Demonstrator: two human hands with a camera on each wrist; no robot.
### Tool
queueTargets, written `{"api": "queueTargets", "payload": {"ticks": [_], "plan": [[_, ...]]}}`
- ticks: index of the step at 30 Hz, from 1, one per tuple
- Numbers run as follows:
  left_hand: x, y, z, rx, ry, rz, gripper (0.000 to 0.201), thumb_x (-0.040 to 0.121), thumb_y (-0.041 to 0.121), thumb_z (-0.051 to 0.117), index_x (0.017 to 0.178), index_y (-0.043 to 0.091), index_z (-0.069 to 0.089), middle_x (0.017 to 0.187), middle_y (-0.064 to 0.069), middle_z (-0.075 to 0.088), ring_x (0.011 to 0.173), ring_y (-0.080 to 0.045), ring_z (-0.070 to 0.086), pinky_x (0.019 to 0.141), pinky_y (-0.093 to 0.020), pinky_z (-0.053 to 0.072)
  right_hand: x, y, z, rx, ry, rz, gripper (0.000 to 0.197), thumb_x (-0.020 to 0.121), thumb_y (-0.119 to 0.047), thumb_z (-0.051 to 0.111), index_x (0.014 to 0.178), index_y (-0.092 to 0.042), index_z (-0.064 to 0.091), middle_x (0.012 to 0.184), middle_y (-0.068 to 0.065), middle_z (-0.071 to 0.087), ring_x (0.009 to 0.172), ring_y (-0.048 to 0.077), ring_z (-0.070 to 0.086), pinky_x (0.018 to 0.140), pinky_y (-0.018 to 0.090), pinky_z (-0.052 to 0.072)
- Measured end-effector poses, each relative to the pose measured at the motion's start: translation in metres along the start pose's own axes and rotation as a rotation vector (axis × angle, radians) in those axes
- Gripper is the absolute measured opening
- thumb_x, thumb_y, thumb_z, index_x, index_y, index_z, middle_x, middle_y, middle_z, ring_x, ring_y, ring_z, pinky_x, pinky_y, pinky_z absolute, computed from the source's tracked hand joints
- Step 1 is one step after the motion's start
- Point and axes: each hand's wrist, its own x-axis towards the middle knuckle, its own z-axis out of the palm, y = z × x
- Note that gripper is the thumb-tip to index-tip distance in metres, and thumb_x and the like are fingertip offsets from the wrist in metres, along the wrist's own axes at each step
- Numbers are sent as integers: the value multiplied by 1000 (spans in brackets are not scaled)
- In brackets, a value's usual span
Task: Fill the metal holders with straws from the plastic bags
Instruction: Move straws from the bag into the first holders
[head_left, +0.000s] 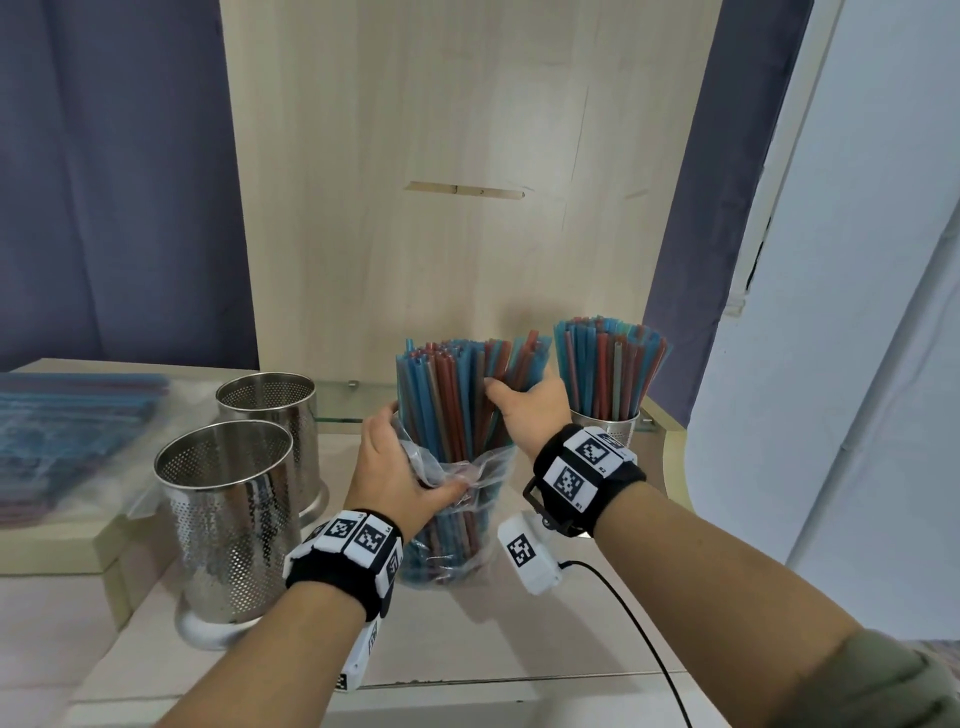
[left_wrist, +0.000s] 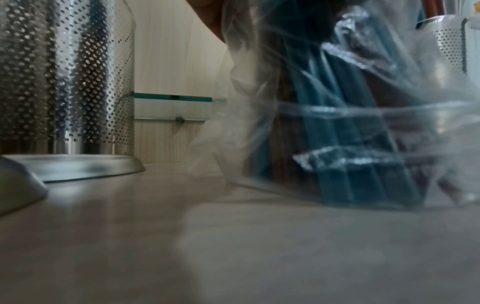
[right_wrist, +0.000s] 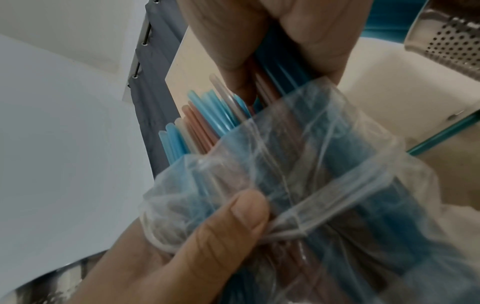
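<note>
A bundle of blue and red straws (head_left: 452, 400) stands upright on the table in a clear plastic bag (head_left: 462, 519) whose mouth is pushed down to mid-height. My left hand (head_left: 415, 457) grips the bag's crumpled rim; its thumb (right_wrist: 221, 226) pinches the plastic (right_wrist: 311, 164). My right hand (head_left: 519, 405) is wrapped round the bare upper part of the straws (right_wrist: 202, 119). Two empty perforated metal holders (head_left: 226, 519) (head_left: 270, 415) stand to the left. A third holder (head_left: 608, 426) at the back right is full of straws. The left wrist view shows the bag's bottom (left_wrist: 350, 144) on the tabletop.
Another bag of straws (head_left: 67, 431) lies on a raised board at the far left. A wooden panel (head_left: 467, 208) rises behind the table with a low glass shelf (left_wrist: 171, 98) along its foot. A black cable (head_left: 639, 634) trails from my right wrist.
</note>
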Motion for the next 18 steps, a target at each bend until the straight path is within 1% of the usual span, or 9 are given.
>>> {"api": "queueTargets", "payload": {"ticks": [2,3,4,6,8,11,13,16,18], "plan": [[0,0,0,2,-9,-2,120,57,45,90,147,5,22,140,-8,37,130,-18,39,101,-19,30,1,0,-4,28,21,-19,24,86,-12,73,108,-8,63,91,-2,70,88,17,70,74,17,54],[1,-1,0,6,-11,-2,120,56,45,91,147,5,22,139,-7,37,129,-18,39,101,-20,31,-1,-2,-6,43,33,-39,24,87,-11,72,108,-12,60,88,-8,67,83,10,67,69,9,50],[1,-1,0,13,-10,-1,120,56,45,91,147,6,22,138,-7,37,128,-19,40,101,-21,32,-1,-3,-7,57,41,-53,28,87,-10,72,110,-15,57,88,-11,65,80,4,64,67,6,47],[1,-2,0,19,-7,-4,121,55,45,91,146,6,23,137,-7,38,127,-19,41,100,-21,34,0,-6,-11,95,37,-76,32,87,-7,72,114,-14,57,92,-8,67,80,-1,63,72,9,50],[2,-1,1,16,-2,-6,120,55,46,91,146,6,23,136,-7,38,126,-18,41,99,-21,34,1,-11,-14,77,24,-90,22,87,-6,72,106,-12,63,88,-6,68,77,0,64,70,13,51],[2,-1,0,5,-3,-8,121,55,46,91,147,6,23,137,-7,38,126,-18,41,100,-21,34,4,-19,-17,84,-9,-84,6,88,-4,69,89,-10,69,73,-6,68,65,4,64,66,22,52],[1,-1,0,1,-2,-12,122,55,44,92,147,6,23,138,-7,38,127,-18,41,101,-21,34,4,-26,-17,86,-24,-81,13,88,-5,69,80,-16,69,71,-2,67,66,10,65,67,26,55],[0,-1,0,7,9,-12,122,54,45,92,147,6,23,139,-7,38,127,-19,42,101,-22,35,9,-41,-22,148,-31,-79,19,87,-3,67,75,-18,66,71,5,69,73,21,68,79,37,58],[1,-1,0,13,10,-15,122,54,45,92,147,6,23,140,-7,38,128,-20,42,103,-25,37,15,-54,-29,190,-32,-97,19,87,-2,64,74,-15,63,65,4,68,68,21,66,77,38,58]]}}
